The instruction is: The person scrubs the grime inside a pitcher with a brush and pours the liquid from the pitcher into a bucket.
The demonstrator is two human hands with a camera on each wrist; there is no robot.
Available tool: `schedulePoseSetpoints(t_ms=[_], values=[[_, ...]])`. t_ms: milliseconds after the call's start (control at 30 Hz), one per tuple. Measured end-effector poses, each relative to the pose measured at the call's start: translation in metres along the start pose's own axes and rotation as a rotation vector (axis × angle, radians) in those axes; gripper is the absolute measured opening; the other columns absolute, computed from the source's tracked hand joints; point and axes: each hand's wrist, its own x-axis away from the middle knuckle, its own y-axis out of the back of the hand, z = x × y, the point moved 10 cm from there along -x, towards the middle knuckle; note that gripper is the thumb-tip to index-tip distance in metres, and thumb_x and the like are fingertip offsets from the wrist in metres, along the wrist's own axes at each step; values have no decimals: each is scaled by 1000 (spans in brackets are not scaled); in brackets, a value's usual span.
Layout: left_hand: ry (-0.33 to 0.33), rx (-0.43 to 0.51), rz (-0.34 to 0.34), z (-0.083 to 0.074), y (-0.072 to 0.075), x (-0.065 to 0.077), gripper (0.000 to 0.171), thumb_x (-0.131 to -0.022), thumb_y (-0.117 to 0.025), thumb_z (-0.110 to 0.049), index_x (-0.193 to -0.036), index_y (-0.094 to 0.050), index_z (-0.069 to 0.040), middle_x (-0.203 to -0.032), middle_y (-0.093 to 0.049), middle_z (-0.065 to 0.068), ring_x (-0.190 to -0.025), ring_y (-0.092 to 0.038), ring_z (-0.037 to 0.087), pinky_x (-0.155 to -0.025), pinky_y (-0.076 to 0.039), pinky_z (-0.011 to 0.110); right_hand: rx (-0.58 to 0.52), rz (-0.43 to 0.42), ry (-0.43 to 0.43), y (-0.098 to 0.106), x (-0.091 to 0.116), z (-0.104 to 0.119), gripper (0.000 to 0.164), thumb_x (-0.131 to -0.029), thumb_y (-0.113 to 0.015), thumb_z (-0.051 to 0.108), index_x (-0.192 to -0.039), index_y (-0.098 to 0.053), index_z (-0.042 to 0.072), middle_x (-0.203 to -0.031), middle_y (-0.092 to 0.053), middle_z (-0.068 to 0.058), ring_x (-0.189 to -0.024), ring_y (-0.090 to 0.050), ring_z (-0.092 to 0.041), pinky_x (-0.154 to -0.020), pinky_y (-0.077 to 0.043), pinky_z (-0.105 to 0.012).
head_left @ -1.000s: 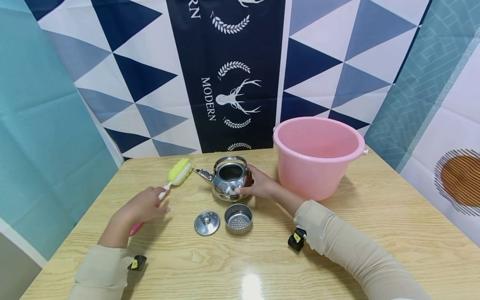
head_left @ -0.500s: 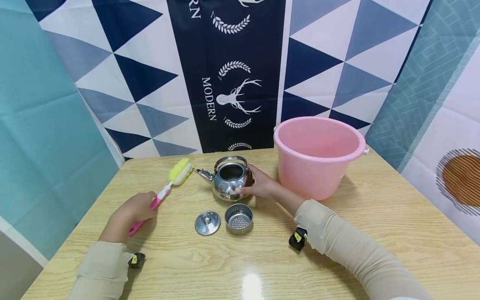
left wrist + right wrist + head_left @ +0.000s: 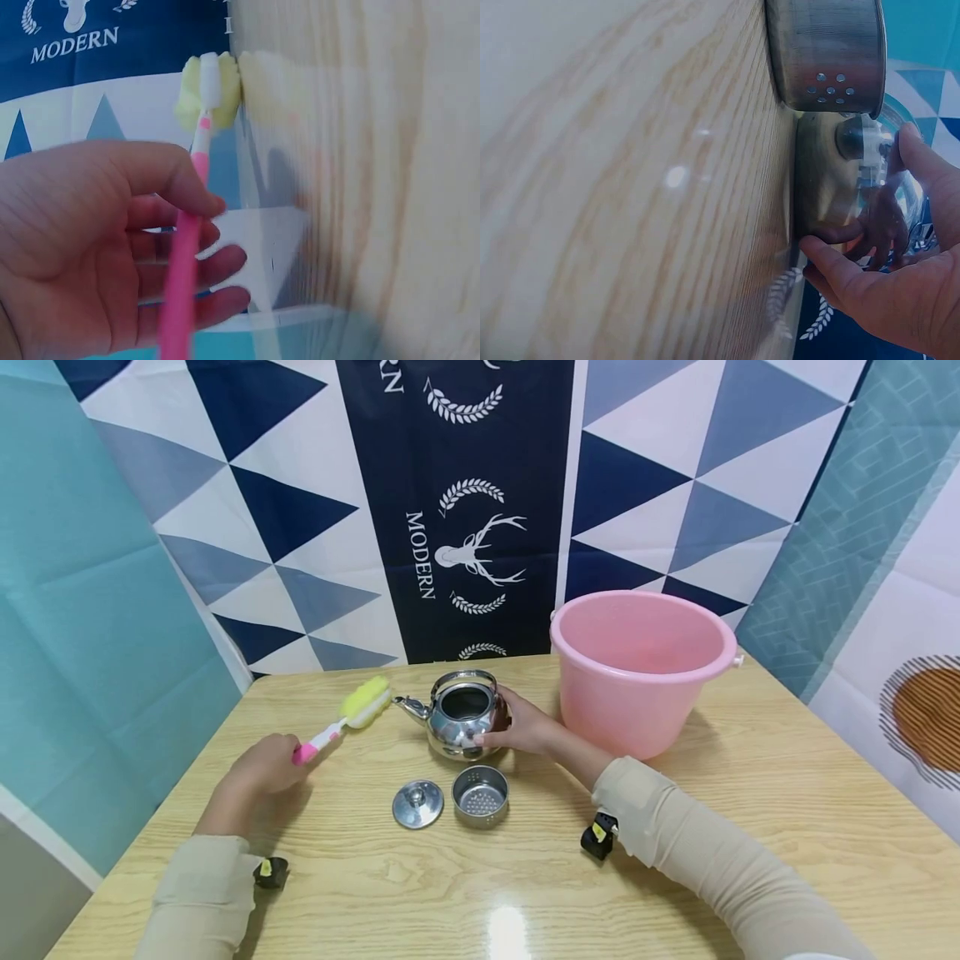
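We see the left hand (image 3: 264, 767) hold a sponge brush (image 3: 326, 738) by its pink handle. We see the right hand (image 3: 521, 727) hold a shiny metal teapot (image 3: 450, 733) by its round side, with the thumb and fingers spread wide around it. The teapot stands upright near the back of the wooden table (image 3: 390, 893), with its loop handle up. Its lid (image 3: 417, 804) is off, so we can look into its dark inside. Its spout points at the brush's yellow and white sponge head, which is just beside the tip; we cannot tell if they touch. Right in front of the teapot we find a metal tea strainer (image 3: 480, 795) with little holes, and it blocks the near side. The lid lies flat beside the strainer, knob up. On the right we spot a big pink bucket (image 3: 622, 710), and the right arm crosses in front of its bottom part. Behind the table we see a wall cloth (image 3: 491, 627) with triangles and a white deer head.
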Motion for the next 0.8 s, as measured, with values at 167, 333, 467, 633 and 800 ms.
schedulePoseSetpoints(t_ms=[167, 333, 467, 633, 800], values=[[-13, 88, -28, 2, 4, -2, 34, -90, -62, -15, -108, -51, 11, -85, -57, 16, -75, -52, 28, -71, -46, 46, -8, 0, 7, 0, 0, 2, 101, -79, -83, 28, -155, -20, 8, -155, -29, -19, -143, -25, -35, -114, -22, -50], [-14, 100, -64, 3, 10, -2, 30, -87, -60, -9, -111, -51, 5, -89, -59, 18, -76, -53, 29, -70, -46, 46, -2, -1, 5, 0, 1, 2, 101, -79, -83, 29, -155, -20, 8, -155, -29, -19, -143, -24, -35, -114, -22, -50], [-8, 90, -94, 0, 20, -2, 29, -87, -59, -13, -112, -54, 1, -88, -60, 15, -75, -53, 27, -66, -45, 42, -2, 0, 6, 1, 1, 3, 101, -79, -83, 29, -155, -20, 8, -155, -29, -19, -143, -24, -34, -114, -21, -50], [-52, 75, -126, -16, 37, 2, 27, -90, -61, -24, -107, -60, -2, -76, -58, 5, -66, -49, 20, -57, -39, 34, -5, 1, 7, 2, 2, 4, 101, -79, -83, 29, -155, -20, 8, -154, -30, -20, -142, -25, -35, -113, -22, -50], [-117, 22, -155, -39, 57, 9, 25, -91, -64, -25, -102, -65, -2, -76, -61, 3, -64, -51, 19, -57, -42, 35, 7, 4, 11, 1, 1, 2, 102, -79, -83, 30, -155, -20, 8, -155, -29, -19, -143, -25, -35, -114, -22, -50]])
